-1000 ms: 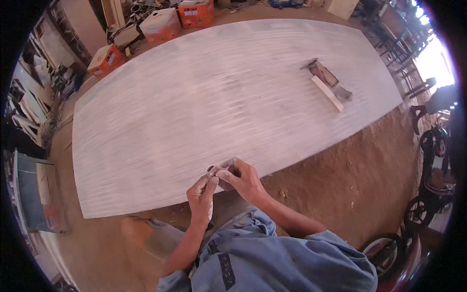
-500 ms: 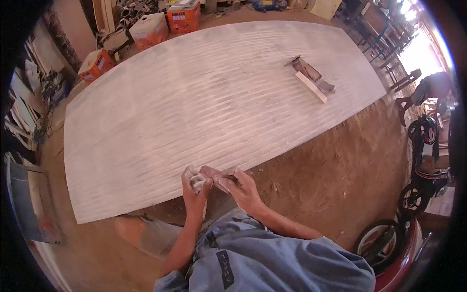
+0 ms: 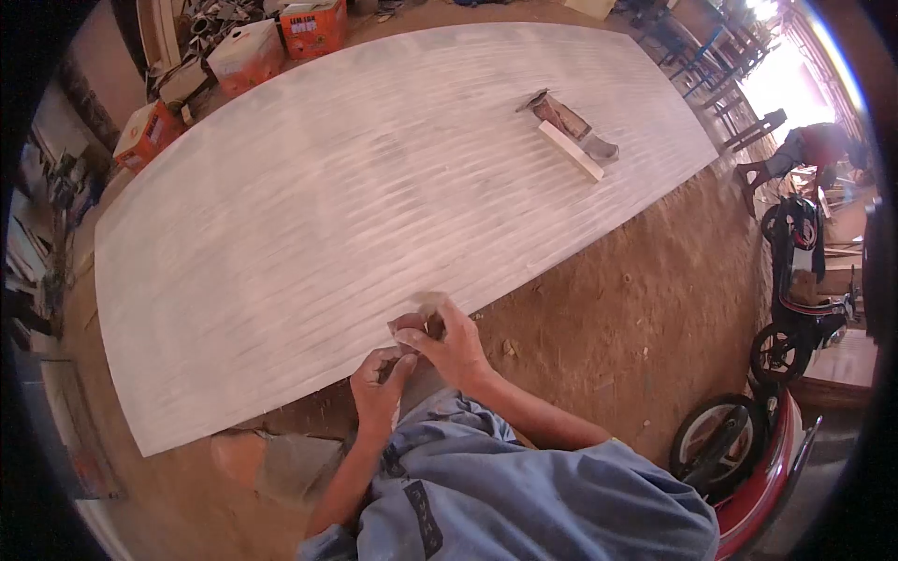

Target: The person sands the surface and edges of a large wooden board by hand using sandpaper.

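Right hand pinching reddish-brown piece, left hand curled, grip unclear, pale streaked panel, brown floor, boxes

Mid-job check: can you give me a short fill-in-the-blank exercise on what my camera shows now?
1. The left hand and right hand are close together at a small reddish-brown piece; the ____ hand appears higher in the picture.
2. The pale wood strip lies nearer the ____ end of the large panel, as pictured.
3. Beyond the panel, the number of orange boxes in view is ____.
4. The shirt is coloured ____.

Missing words: right; right; three; blue.
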Tool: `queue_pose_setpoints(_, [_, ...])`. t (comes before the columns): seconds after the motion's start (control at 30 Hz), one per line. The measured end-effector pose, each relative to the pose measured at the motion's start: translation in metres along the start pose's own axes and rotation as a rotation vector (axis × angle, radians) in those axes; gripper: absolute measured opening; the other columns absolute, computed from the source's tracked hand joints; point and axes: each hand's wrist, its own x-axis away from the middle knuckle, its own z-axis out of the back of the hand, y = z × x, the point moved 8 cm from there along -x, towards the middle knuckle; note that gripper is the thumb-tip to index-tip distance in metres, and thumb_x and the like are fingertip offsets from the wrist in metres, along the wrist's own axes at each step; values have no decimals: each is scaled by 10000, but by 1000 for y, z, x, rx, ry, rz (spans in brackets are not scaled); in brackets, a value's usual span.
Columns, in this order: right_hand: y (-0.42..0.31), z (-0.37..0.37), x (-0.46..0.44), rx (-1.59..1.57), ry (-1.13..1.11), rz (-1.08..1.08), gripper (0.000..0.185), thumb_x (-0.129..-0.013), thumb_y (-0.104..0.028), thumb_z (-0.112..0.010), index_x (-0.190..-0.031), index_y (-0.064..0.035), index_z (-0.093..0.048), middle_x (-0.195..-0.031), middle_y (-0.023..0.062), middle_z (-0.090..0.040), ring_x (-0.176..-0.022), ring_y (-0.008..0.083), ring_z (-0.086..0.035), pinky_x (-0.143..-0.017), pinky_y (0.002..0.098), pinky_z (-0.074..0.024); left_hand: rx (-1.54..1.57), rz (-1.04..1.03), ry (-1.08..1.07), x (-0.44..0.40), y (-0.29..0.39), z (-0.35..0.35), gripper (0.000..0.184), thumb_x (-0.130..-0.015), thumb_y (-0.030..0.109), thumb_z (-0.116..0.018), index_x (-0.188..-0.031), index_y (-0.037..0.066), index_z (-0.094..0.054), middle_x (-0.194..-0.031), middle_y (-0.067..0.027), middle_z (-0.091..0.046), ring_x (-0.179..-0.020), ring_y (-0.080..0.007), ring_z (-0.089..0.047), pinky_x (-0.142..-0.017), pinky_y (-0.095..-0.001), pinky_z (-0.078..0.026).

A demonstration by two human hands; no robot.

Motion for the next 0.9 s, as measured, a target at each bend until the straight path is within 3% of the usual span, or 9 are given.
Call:
queue_pose_setpoints(0.1, [6, 15, 1, -48, 172, -6, 273, -930, -142, -632, -1148, 23, -635, -1011, 93, -683, -932, 129, -612, -822, 292, -491, 75, 34, 22, 1, -2, 0, 185, -892, 67, -677, -1046, -36, -670, -967, -36, -682, -862, -85, -593, -799, -239, -471])
queue_pose_setpoints(0.2, [33, -9, 6, -402, -288, -203, 320, -899, -187, -667, -1162, -6, -643, -999, 56, -659, -925, 131, -564, -841, 306, -469, 129, 76, 4, -2, -15, -1, 233, -902, 74, -668, -1104, -41, -657, -1016, -58, -680, -903, -103, -601, -831, -253, -475])
queue_pose_setpoints(0.27, [13, 12, 7, -107, -186, 32, 270, -918, -167, -643, -1126, 4, -670, -1034, 44, -665, -932, 112, -553, -847, 293, -469, 129, 74, -20, -3, -22, -3, 266, -908, 82, -662, -1142, -43, -646, -1052, -76, -677, -940, -119, -609, -860, -264, -476])
queue_pose_setpoints(0.33, [21, 61, 0, -72, 34, -151, 207, -923, -91, -604, -1092, -10, -692, -1082, 55, -672, -961, 121, -576, -860, 286, -476, 36, 59, -105, -2, -22, -8, 327, -927, 94, -633, -1220, -49, -601, -1150, -120, -653, -1055, -162, -606, -940, -289, -459])
queue_pose_setpoints(0.37, [23, 96, -11, -37, 141, 11, 200, -903, -54, -597, -1068, -41, -710, -1104, 61, -674, -963, 143, -599, -859, 299, -485, 36, 60, -102, -2, -25, -3, 327, -927, 94, -633, -1220, -49, -601, -1150, -120, -653, -1055, -162, -606, -940, -289, -459])
queue_pose_setpoints(0.43, [3, 167, -27, 710, 333, 331, 274, -817, 31, -586, -977, -113, -755, -1085, 70, -679, -982, 230, -629, -868, 352, -495, 20, 69, -133, -2, -34, 13, 358, -942, 116, -615, -1255, -52, -570, -1210, -146, -627, -1143, -191, -581, -997, -305, -432])
queue_pose_setpoints(0.57, [37, 261, -43, 1057, 448, 486, 298, -759, 31, -592, -913, -153, -769, -1018, 53, -674, -1011, 239, -600, -898, 370, -476, 42, 97, -53, 11, -42, 54, 362, -954, 134, -601, -1250, -70, -563, -1196, -149, -632, -1132, -196, -587, -1000, -313, -436])
queue_pose_setpoints(0.77, [55, 125, -31, 1127, -7, 621, 390, -727, -60, -605, -1088, -177, -697, -1063, 48, -634, -1093, 257, -550, -1005, 421, -395, -37, 89, -11, 22, -26, 65, 343, -956, 136, -590, -1235, -63, -577, -1190, -146, -636, -1114, -192, -593, -988, -316, -448])
queue_pose_setpoints(0.9, [39, 125, -29, 1187, -132, 586, 377, -732, -46, -592, -1080, -151, -693, -1106, 67, -633, -1116, 252, -550, -1011, 414, -404, -157, 62, -121, 12, -18, 56, 319, -952, 122, -585, -1218, -54, -591, -1167, -138, -649, -1086, -190, -608, -978, -314, -452])
